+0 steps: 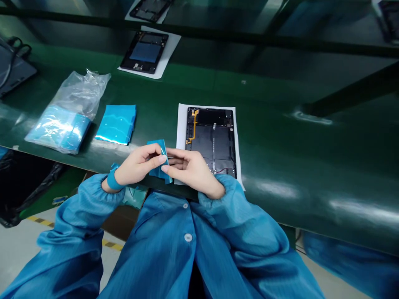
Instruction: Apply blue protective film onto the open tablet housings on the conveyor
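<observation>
A small blue film sheet [156, 171] is pinched between my two hands above the front edge of the green bench. My left hand [141, 162], with a blue band at the wrist, grips it near its upper right edge. My right hand [191, 167] holds the same edge from the right, thumb towards the left. Just behind my right hand lies an opened tablet housing [204, 153] on a white sheet [181, 120]; an orange flex cable [195, 124] runs along its left side. My right hand and sleeve cover its lower left part.
A stack of blue film sheets [116, 123] lies left of my hands. Farther left is a clear plastic bag [82, 93] with more blue sheets. Another tablet housing [144, 52] rests at the back, below a dark horizontal bar [218, 31]. A slanted leg [352, 89] stands at the right.
</observation>
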Demonstrator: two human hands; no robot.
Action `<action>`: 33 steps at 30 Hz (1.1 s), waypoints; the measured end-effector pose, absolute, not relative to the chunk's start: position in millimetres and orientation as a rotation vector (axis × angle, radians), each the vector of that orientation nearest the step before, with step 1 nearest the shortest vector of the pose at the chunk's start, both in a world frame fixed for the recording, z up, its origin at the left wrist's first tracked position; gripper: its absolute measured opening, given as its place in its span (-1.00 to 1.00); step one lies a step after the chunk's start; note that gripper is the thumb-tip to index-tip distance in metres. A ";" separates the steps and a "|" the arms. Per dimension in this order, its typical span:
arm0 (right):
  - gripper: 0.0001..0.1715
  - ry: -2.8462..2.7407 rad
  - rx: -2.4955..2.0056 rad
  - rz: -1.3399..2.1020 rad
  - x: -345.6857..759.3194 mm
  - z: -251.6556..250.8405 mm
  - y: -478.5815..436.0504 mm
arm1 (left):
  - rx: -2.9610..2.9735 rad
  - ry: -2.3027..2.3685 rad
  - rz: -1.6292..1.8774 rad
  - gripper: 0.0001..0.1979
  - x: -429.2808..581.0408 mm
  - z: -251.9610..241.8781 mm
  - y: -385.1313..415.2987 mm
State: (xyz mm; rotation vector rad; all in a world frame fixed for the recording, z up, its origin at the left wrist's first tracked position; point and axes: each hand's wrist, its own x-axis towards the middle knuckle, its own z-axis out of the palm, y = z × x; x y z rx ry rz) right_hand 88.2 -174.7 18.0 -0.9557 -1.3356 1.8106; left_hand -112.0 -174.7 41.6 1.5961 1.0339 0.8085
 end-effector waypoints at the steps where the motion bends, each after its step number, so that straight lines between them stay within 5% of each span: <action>1: -0.34 -1.369 -0.959 1.805 89.0 19.2 -174.7 | 1.621 1.041 0.803 -0.65 -112.0 41.4 -175.7; 9: -0.27 -1.551 -0.946 1.743 87.8 25.4 -178.0 | 1.720 1.096 0.766 -0.68 -112.7 34.4 -179.6; 17: -0.23 -1.863 -1.210 1.193 81.7 23.2 -188.8 | 1.855 1.222 0.845 -0.73 -100.4 27.8 -186.6; 23: -0.15 -1.781 -1.251 1.203 77.3 8.0 -191.8 | 2.014 1.332 0.790 -0.75 -93.1 27.1 -186.4; 29: -0.20 -1.666 -1.176 1.293 74.9 3.5 -194.8 | 2.150 1.313 0.570 -0.67 -93.2 33.2 -186.8; 33: -0.46 -1.747 -1.315 1.082 75.1 9.0 -197.1 | 2.127 1.364 0.595 -0.63 -94.1 35.4 -189.8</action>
